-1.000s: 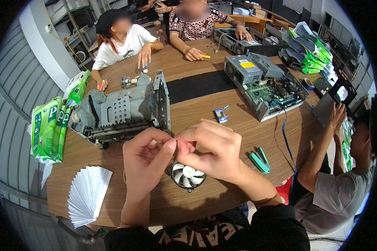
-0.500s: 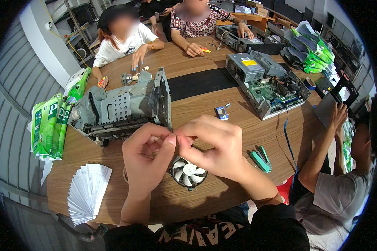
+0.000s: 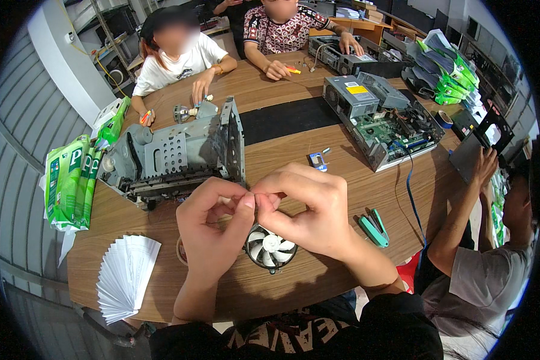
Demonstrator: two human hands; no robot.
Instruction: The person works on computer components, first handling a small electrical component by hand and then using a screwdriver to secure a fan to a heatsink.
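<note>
My left hand and my right hand meet fingertip to fingertip above the table, both closed in a pinch. Whatever lies between the fingertips is hidden or too small to name. Under my hands a small round cooling fan with white blades and a black frame lies on the wood, partly covered by my right hand. Beyond my left hand stands a grey metal printer chassis or similar machine frame. A small blue-and-white box lies past my right hand.
A teal stapler lies to the right, a pleated paper fan to the left. Green packs stand at the left edge. An opened computer case sits far right, its blue cable trailing down. Co-workers sit across and at right.
My hands stay almost in place, fingertips still together, with the left shifted very slightly. Across the table, the co-worker in white has lowered a hand toward a small part.
</note>
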